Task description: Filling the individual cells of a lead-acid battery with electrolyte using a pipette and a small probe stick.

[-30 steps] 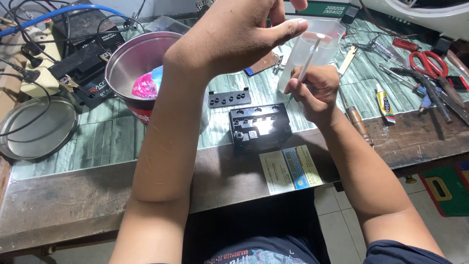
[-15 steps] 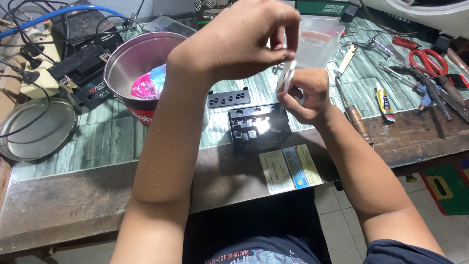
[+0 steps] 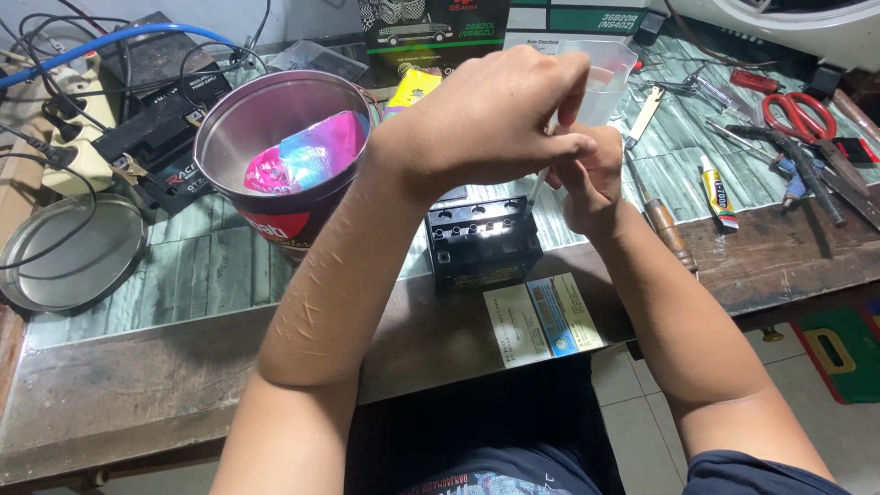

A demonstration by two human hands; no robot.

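Both hands are meeting above one small black battery point(image 3: 483, 243) that is sitting at the bench's front edge. The left hand point(image 3: 486, 124) is curling closed, fingertips pinched together at something thin; what it is pinching is too hidden to name. The right hand point(image 3: 594, 179) is closing just beneath it, touching the left fingers, and one thin pale stick point(image 3: 534, 190) is poking down out of the two hands toward the battery top. Whether the right hand alone is gripping that stick, I cannot tell.

Just behind the grip one clear plastic cup point(image 3: 607, 78) is standing upright. Left of the grip one metal tin point(image 3: 275, 165) is holding one pink and blue bag point(image 3: 307, 158), and further left one round metal lid point(image 3: 73, 255) is lying flat. Right of the grip, one wooden-handled tool point(image 3: 662, 220) and one small glue tube point(image 3: 717, 191) are lying near, with one pair of red scissors point(image 3: 799, 115) well beyond. Below the grip, two paper cards point(image 3: 543, 318) are lying side by side in front of the battery.
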